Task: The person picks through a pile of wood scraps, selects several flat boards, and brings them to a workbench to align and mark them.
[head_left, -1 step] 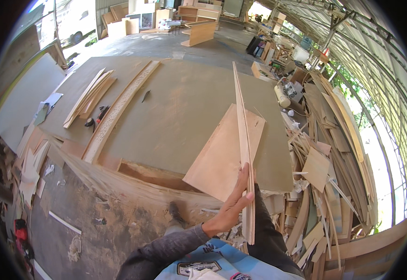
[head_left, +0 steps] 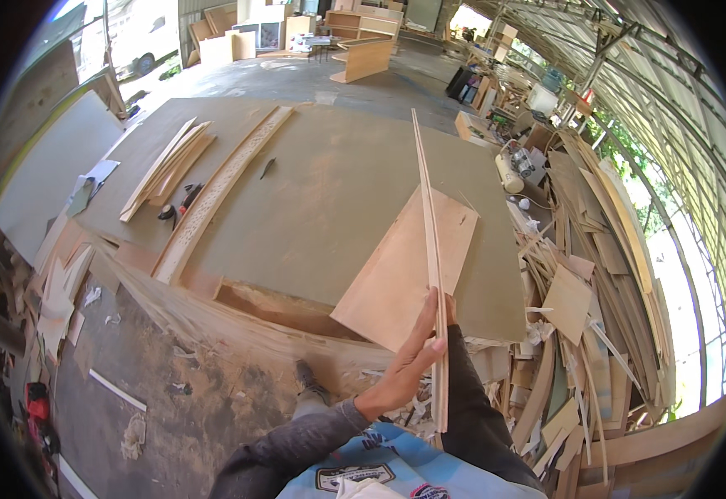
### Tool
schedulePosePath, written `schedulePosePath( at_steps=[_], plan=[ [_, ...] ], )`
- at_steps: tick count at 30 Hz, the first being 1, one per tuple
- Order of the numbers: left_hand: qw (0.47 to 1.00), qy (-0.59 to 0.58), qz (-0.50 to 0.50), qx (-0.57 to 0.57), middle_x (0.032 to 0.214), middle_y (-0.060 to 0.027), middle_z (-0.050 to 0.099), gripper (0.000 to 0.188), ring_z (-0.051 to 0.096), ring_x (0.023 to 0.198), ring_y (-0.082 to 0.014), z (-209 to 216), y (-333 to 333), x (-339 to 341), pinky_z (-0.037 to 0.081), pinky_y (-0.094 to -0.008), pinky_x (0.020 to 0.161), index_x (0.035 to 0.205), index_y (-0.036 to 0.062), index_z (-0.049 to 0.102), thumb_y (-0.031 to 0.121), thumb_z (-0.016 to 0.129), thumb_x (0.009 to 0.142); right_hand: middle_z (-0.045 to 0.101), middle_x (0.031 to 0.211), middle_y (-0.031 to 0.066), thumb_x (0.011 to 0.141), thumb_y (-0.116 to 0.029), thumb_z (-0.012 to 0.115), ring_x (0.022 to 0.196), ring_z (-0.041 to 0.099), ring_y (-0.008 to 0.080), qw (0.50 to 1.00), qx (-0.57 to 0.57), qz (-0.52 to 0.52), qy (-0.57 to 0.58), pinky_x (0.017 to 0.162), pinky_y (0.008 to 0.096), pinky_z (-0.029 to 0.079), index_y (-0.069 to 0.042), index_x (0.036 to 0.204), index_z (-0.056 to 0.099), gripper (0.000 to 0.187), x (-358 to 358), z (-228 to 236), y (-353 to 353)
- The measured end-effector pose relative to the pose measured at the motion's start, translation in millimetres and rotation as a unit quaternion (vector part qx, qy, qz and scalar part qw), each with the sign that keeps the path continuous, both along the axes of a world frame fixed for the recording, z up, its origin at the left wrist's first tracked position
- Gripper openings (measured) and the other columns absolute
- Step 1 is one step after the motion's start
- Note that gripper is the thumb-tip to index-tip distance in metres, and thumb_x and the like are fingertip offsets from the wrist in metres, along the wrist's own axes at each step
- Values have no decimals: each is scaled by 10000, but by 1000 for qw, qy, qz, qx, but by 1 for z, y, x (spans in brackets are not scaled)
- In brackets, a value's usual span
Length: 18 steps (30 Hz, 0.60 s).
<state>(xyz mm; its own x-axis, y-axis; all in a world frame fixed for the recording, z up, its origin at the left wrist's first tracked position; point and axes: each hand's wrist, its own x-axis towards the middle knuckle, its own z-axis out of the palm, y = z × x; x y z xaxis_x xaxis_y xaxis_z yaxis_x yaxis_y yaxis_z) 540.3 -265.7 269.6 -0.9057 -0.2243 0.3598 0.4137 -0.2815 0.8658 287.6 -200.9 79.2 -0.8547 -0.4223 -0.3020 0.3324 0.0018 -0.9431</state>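
Note:
My left hand (head_left: pixel 411 356) lies along the left side of a bundle of long, thin wooden strips (head_left: pixel 431 241), gripping them between thumb and fingers. The strips stand on edge and run away from me over the table; whether their far end touches it, I cannot tell. My right hand (head_left: pixel 451 310) is against their right side, mostly hidden behind them, its fingers out of sight. Under the strips a rectangular plywood panel (head_left: pixel 379 291) lies at a slant on the large grey-brown worktable (head_left: pixel 313 216), its near corner over the front edge.
On the table's left are a long perforated strip (head_left: pixel 228 187), a stack of wood strips (head_left: pixel 163 170), a black tape measure (head_left: pixel 166 213) and a small dark tool (head_left: pixel 268 168). Offcuts (head_left: pixel 567 308) pile up at the right beside a compressor (head_left: pixel 508 173). An open cavity (head_left: pixel 288 309) shows at the table's front.
The view has shifted slightly. The strips are turned a little, so their broad side shows less. Both hands stay on them, and a bit more of my right hand shows.

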Motion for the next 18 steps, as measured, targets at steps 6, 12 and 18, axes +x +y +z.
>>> schedulePosePath(
  at_steps=[6, 12, 18],
  plan=[
    [994, -66, 31, 80, 1586, -104, 192, 620, 165, 1457, -204, 2, -26, 48, 165, -328, 1160, 1522, -2, 141, 157, 447, 1007, 652, 767, 96, 937, -358, 598, 621, 603, 162, 998, 16, -7, -56, 561, 299, 496, 0, 953, 680, 367, -8, -41, -24],
    [985, -117, 114, 48, 1353, -111, 548, 528, 554, 1189, -203, -39, -133, 132, 424, -303, 1004, 1377, -56, 463, 53, 555, 869, 561, 690, -6, 883, -328, 692, 596, 473, 118, 973, 24, -135, 184, 563, 299, 397, 41, 861, 669, 371, -5, -1, -53],
    [930, -234, 248, 137, 1242, -130, 610, 530, 608, 1069, -226, -163, -211, 201, 465, -322, 942, 1330, -73, 493, 52, 556, 819, 540, 608, 53, 778, -353, 774, 546, 444, 152, 903, 41, -178, 389, 520, 319, 370, 20, 727, 612, 410, 109, 176, -123]
  ],
)
